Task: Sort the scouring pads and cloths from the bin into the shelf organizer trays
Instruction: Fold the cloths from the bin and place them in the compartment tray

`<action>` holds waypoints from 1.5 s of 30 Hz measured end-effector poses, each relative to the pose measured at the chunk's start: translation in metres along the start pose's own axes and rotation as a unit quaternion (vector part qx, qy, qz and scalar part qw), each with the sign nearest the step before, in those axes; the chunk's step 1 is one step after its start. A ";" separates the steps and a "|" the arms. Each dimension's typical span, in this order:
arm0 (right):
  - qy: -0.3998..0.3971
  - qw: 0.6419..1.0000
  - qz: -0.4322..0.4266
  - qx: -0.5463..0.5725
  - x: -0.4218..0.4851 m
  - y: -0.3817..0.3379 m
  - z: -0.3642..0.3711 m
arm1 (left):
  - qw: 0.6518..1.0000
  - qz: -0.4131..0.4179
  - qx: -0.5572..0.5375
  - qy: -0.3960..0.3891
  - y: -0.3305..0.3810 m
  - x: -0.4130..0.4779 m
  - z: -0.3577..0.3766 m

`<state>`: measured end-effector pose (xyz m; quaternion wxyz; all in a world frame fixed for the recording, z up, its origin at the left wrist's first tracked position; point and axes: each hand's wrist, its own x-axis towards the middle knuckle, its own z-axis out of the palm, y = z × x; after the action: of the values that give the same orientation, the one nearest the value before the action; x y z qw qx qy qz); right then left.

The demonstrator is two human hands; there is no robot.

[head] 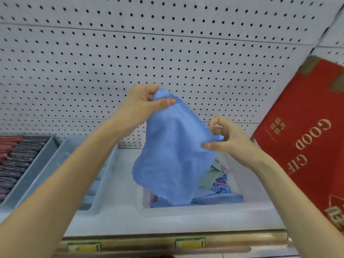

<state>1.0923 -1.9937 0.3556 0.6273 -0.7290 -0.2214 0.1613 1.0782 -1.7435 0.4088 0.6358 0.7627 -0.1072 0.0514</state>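
Grip of left hand (pixel 141 108): thumb and forefinger pressed together on the top corner of a light blue, waffle-textured cloth (pixel 173 151), other fingers curled behind the fabric.
Grip of right hand (pixel 232 142): thumb and fingertips pinched on the cloth's right-hand edge, lower than the left hand, about level with the cloth's middle.
Cloth position: held in the air between both hands, stretched along its upper edge, lower part hanging loose and rumpled, bottom hem down at the bin's opening; contact with the contents impossible to tell.
Bin: clear plastic bin (pixel 186 213) on the white shelf board (pixel 167 226), directly beneath the held cloth.
Bin contents: a jumble of more fabric, a pale green cloth (pixel 210 180) and crumpled blue cloths (pixel 219 197) among them, a bit of pink at the near left corner.
Nearer tray: grey-blue plastic organizer tray (pixel 106 174) just left of the bin, largely hidden behind the left forearm.
Farther tray: second grey tray (pixel 42 155) at the far left, filled with rows of dark grey and reddish pads (pixel 18 161).
Right side: red cardboard box (pixel 307 146) with gold lettering, tilted, near the right forearm.
Backdrop: white pegboard wall (pixel 167 53).
Shelf front: gold-toned edge strip (pixel 232 241) carrying yellow-and-green price labels (pixel 189 243).
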 end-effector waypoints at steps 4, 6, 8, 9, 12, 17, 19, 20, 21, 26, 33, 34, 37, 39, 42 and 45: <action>-0.033 0.998 0.057 -0.024 -0.001 0.013 -0.004 | 0.999 -0.021 0.007 0.033 -0.007 -0.005 -0.011; -0.039 0.994 0.083 -0.061 -0.001 0.018 -0.005 | 0.998 -0.033 0.008 0.050 -0.010 -0.006 -0.015; -0.029 0.990 0.107 -0.083 -0.001 0.021 -0.008 | 0.997 -0.039 0.004 0.066 -0.013 -0.005 -0.022; -0.021 0.990 0.108 -0.086 -0.002 0.022 -0.010 | 0.997 -0.041 -0.001 0.072 -0.014 -0.005 -0.026; -0.003 0.993 0.091 -0.074 -0.001 0.026 -0.019 | 0.995 -0.047 -0.018 0.083 -0.019 -0.005 -0.041; 0.067 0.996 0.063 -0.010 0.004 0.025 -0.031 | 0.989 -0.065 -0.062 0.116 -0.032 -0.007 -0.058; 0.135 0.988 0.065 0.026 0.011 0.026 -0.033 | 0.983 -0.082 -0.061 0.150 -0.042 -0.006 -0.059; 0.166 0.983 0.066 0.045 0.015 0.026 -0.032 | 0.980 -0.092 -0.050 0.170 -0.048 -0.006 -0.059; 0.189 0.978 0.071 0.054 0.017 0.027 -0.031 | 0.977 -0.101 -0.036 0.186 -0.052 -0.006 -0.057; 0.138 0.988 0.060 0.042 0.019 0.012 -0.019 | 0.975 -0.120 -0.051 0.181 -0.060 -0.006 -0.048; -0.089 0.987 -0.034 0.130 0.007 -0.024 -0.013 | 0.936 -0.097 -0.326 0.088 -0.040 -0.009 -0.045; -0.093 0.989 -0.028 0.108 0.013 -0.027 -0.007 | 0.942 -0.102 -0.313 0.065 -0.041 -0.007 -0.035; -0.062 0.997 -0.011 0.040 0.033 -0.030 0.019 | 0.958 -0.109 -0.266 -0.009 -0.046 0.001 -0.002; -0.036 0.998 -0.026 0.052 0.041 -0.027 0.033 | 0.948 -0.112 -0.294 -0.044 -0.047 0.005 0.016; -0.012 0.995 -0.083 0.063 0.046 -0.021 0.040 | 0.940 -0.084 -0.320 -0.089 -0.057 0.009 0.027; 0.004 0.988 -0.121 0.098 0.047 -0.020 0.043 | 0.927 -0.082 -0.342 -0.133 -0.063 0.011 0.032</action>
<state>1.1079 -1.9302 0.3701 0.7113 -0.6327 -0.2888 0.1020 1.1017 -1.7655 0.3445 0.8400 0.5047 -0.1390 -0.1428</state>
